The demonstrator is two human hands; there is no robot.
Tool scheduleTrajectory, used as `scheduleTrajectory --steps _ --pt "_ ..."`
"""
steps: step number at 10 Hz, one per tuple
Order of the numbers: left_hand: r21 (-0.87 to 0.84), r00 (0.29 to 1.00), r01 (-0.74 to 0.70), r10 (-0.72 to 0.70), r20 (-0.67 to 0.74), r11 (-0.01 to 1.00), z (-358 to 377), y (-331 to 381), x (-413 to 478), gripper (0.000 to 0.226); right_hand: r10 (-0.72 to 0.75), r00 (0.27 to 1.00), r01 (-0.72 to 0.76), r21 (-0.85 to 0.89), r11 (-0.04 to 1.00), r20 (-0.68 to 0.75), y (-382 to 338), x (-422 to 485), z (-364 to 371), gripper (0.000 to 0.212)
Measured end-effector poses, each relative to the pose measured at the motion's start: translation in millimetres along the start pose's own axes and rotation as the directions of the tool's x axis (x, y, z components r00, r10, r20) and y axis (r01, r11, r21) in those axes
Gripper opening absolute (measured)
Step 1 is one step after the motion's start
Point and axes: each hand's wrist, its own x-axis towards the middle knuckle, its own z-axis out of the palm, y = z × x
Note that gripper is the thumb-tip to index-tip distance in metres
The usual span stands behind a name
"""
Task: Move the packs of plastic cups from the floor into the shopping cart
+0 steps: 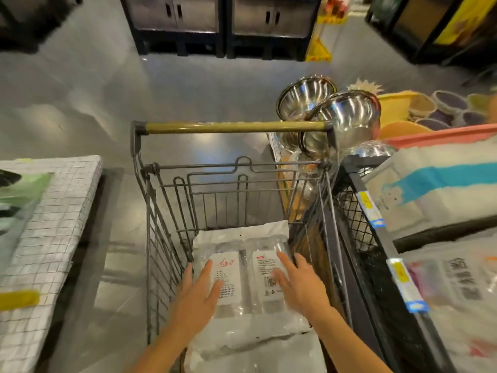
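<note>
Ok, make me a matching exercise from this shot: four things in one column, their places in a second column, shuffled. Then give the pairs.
Things
1. pack of cups
2. steel bowls
3. checked cloth
4. yellow sign

Places
A. left of the cart
B. inside the cart, under the left hand and right hand
C. farthest from the cart
D. right of the cart, by its handle

Pairs: 1-B, 2-D, 3-A, 4-C
</note>
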Motion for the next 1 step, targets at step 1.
scheduleTrajectory --steps 1 --pt "0.182 0.986 -0.101 0.123 -0.111 0.978 -36.0 29.0 -21.8 0.068 -0.137 0.982 0.124 -0.108 0.986 -0.128 -3.8 -22.8 -33.1 0.051"
